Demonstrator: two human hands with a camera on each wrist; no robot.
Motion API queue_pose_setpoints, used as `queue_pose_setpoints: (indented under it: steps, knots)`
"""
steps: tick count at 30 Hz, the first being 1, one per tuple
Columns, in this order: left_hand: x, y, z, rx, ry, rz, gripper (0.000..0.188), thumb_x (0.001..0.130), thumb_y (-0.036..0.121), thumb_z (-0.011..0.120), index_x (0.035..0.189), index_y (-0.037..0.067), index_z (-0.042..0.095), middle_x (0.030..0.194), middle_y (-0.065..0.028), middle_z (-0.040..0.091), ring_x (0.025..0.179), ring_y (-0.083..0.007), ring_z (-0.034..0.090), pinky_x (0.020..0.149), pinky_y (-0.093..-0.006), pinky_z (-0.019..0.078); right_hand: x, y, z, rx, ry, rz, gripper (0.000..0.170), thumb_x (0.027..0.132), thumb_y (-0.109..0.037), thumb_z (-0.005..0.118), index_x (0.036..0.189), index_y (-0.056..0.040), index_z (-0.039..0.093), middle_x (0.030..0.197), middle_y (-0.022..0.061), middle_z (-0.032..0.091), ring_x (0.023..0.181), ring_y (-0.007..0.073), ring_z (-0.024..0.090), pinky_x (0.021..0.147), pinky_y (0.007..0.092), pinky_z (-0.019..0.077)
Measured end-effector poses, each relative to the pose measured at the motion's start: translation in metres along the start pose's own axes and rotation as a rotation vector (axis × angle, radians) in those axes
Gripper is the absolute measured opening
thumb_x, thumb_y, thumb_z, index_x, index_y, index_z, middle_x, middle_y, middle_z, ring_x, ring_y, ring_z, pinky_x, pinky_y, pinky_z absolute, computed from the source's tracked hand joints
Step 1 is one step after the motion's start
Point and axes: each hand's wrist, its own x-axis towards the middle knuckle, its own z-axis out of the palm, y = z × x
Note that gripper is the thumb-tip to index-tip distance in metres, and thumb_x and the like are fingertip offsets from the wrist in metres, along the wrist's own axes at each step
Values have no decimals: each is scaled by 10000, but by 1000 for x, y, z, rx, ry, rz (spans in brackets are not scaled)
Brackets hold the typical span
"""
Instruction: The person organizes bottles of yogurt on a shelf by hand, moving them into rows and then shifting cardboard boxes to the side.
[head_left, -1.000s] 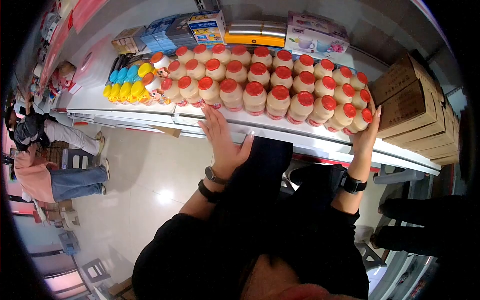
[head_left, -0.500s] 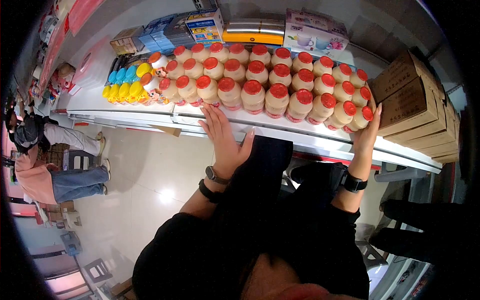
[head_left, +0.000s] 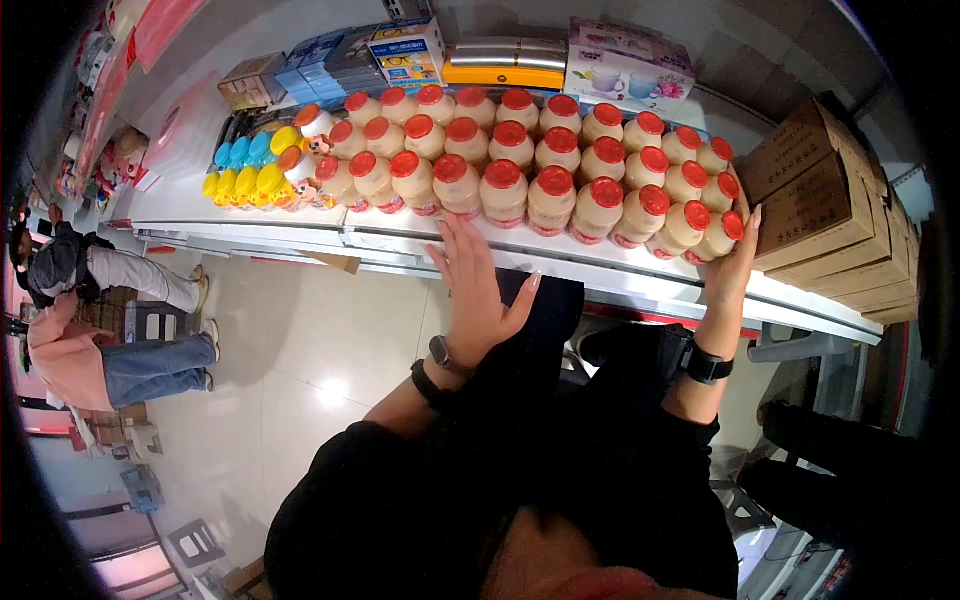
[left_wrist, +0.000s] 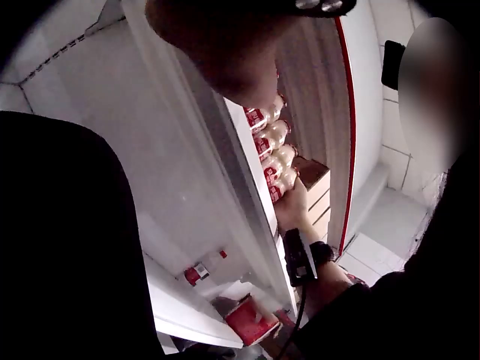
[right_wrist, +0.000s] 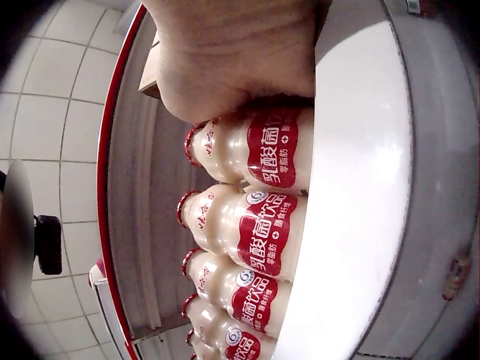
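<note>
Bottles [head_left: 504, 205], long axes upright, caps [head_left: 606, 191] upward

A person's bare right hand [right_wrist: 232, 56] rested against the end one in a row of cream-coloured plastic bottles [right_wrist: 244, 225], their caps red, their red labels printed with white Chinese characters. From where I stood, they lined a smooth white shelf [right_wrist: 360, 187], a ribbed grey panel [right_wrist: 139, 202] beyond the caps.

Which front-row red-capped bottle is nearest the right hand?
The bottle at the row's right end, nearest the cardboard boxes: the right hand lies against it; the others stand farther left.
</note>
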Motion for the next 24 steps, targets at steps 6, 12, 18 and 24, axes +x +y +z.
queue_pose_setpoints:
  steps: [6, 12, 18, 24]
  knots:
    - [1, 2, 1, 6, -3, -19, 995, 896, 380, 628, 1514, -145, 52, 1581, -393, -15, 1484, -531, -46, 1140, -655, -71, -1, -3, 8, 32, -62, -43, 676, 1059, -527, 294, 1497, -18, 369, 1519, 152, 420, 1388, 290, 422, 1147, 422, 342]
    - [3, 7, 0, 20, 8, -37, 969, 910, 410, 624, 1495, -166, 108, 1568, -407, 36, 1480, -538, -9, 1130, -676, -50, -1, -3, 6, 33, -55, -28, 673, 1061, -525, 287, 1492, -16, 381, 1520, 150, 421, 1394, 287, 413, 1153, 423, 334]
    - [-7, 5, 5, -7, 33, 71, 994, 904, 388, 648, 1506, -153, 71, 1570, -407, 26, 1474, -552, -20, 1132, -672, -53, -1, -4, 9, 4, -31, -46, 658, 1067, -508, 280, 1482, -10, 392, 1502, 158, 442, 1378, 283, 432, 1146, 417, 343]
    - [-8, 29, 12, -97, -69, 68, 1005, 905, 382, 645, 1511, -151, 46, 1573, -404, 13, 1477, -545, -50, 1131, -661, -82, -2, -4, 7, -6, -56, -52, 633, 1072, -490, 284, 1477, -18, 400, 1490, 161, 454, 1356, 285, 458, 1130, 422, 367]
